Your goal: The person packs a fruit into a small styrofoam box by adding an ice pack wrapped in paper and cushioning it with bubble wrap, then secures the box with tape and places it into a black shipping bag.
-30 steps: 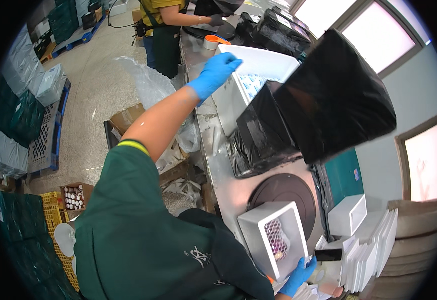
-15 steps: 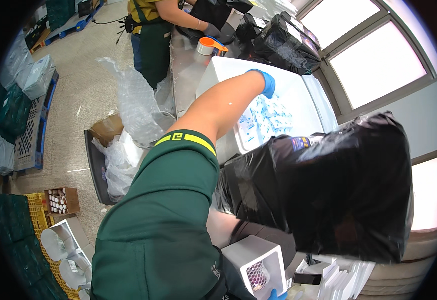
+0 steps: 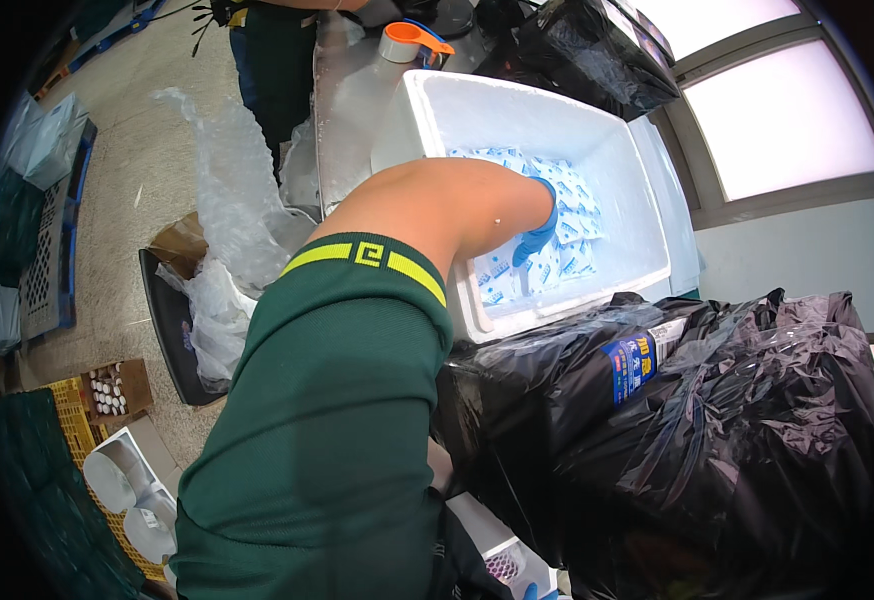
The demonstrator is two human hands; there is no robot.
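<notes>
My left arm, in a green sleeve with a yellow band, reaches into a large white foam box point(image 3: 647, 200). There my left hand point(image 3: 539, 228), gloved in blue, is closed around an ice pack among several white and blue ice packs point(image 3: 572, 205); some fingers are hidden. At the bottom edge, only the blue fingertips of my right hand point(image 3: 543, 593) show, gripping the rim of a small white foam box point(image 3: 477, 515). Inside that box lies something pinkish in a white mesh net point(image 3: 504, 566). A large black plastic-wrapped package point(image 3: 697, 440) covers part of the small box.
An orange tape dispenser point(image 3: 415, 42) stands on the metal table point(image 3: 352, 110) near a co-worker's dark apron point(image 3: 272, 70). Another black-wrapped package point(image 3: 587, 55) lies by the window. On the floor are clear plastic wrap point(image 3: 232, 190), a dark bin point(image 3: 172, 330) and a yellow pallet point(image 3: 72, 410).
The view has come closer to the large foam box. My left hand, mostly hidden before, now shows among the ice packs. The black package appears lower and covers more of the small box.
</notes>
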